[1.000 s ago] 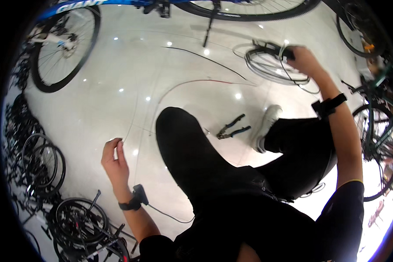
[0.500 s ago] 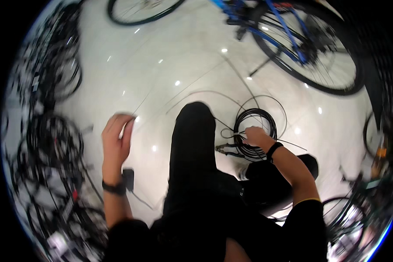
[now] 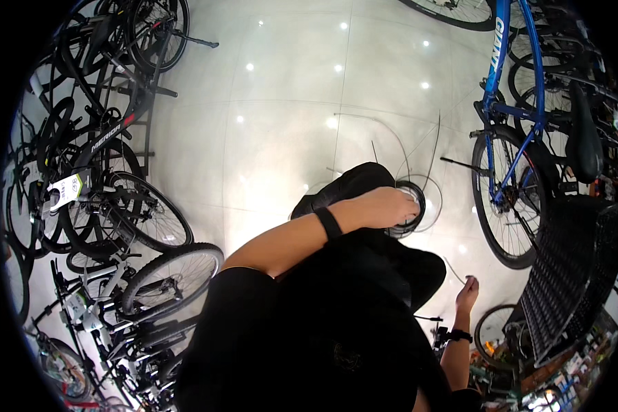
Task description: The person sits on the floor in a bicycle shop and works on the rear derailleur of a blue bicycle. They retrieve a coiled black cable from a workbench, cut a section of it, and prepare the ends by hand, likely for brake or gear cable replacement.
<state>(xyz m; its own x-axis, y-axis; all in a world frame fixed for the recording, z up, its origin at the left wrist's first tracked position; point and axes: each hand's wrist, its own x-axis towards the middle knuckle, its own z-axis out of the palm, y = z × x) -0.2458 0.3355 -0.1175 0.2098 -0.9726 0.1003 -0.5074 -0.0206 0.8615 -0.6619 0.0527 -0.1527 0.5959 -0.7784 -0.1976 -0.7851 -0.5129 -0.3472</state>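
My right hand [image 3: 384, 206], with a black band on its wrist, reaches across my black-clad knee [image 3: 350, 184] and grips a coil of black cable [image 3: 419, 200] lying on the pale tiled floor. My left hand [image 3: 468, 292], with a watch on its wrist, is low at the right and pinches the end of a thin cable [image 3: 453, 269] between its fingers. Loose lengths of thin cable [image 3: 391, 130] curve over the floor beyond the coil.
A blue bicycle [image 3: 508, 137] stands close on the right, its wheel near the coil. A black mesh rack [image 3: 570, 275] is at the lower right. Several black bicycles [image 3: 117, 137] crowd the left side, with wheels [image 3: 172, 275] near my leg.
The view has swung round a lot. My right hand has stayed on the cable coil while the left hand, still pinching the thin cable, now shows at the lower right.
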